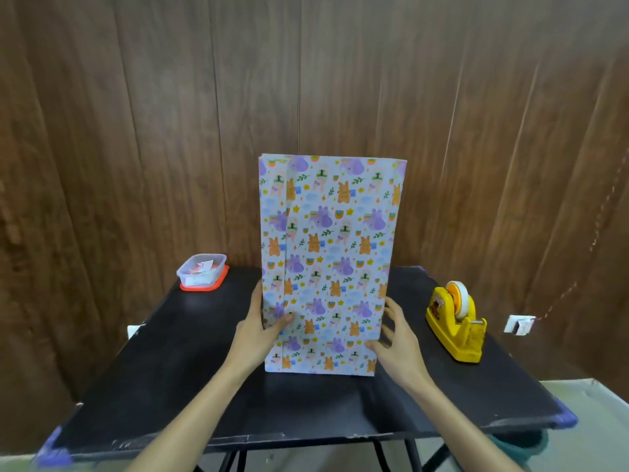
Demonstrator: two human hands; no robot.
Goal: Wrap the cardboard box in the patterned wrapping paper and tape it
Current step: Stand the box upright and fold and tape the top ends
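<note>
The box (pixel 332 267) stands upright on end in the middle of the black desk (pixel 163 369), covered in the patterned wrapping paper (pixel 343 212), with a lengthwise overlap of paper running up near its left edge. It sits directly between my two hands, low down near its base. My left hand (pixel 260 330) grips the left edge, thumb laid on the front face and fingers wrapped out of sight round the side. My right hand (pixel 396 337) is spread flat against the right edge, fingers fairly straight, thumb touching the front near the lower corner. A yellow tape dispenser (pixel 454 325) sits well apart to my right, a clear plastic container (pixel 202 272) at the far left.
</note>
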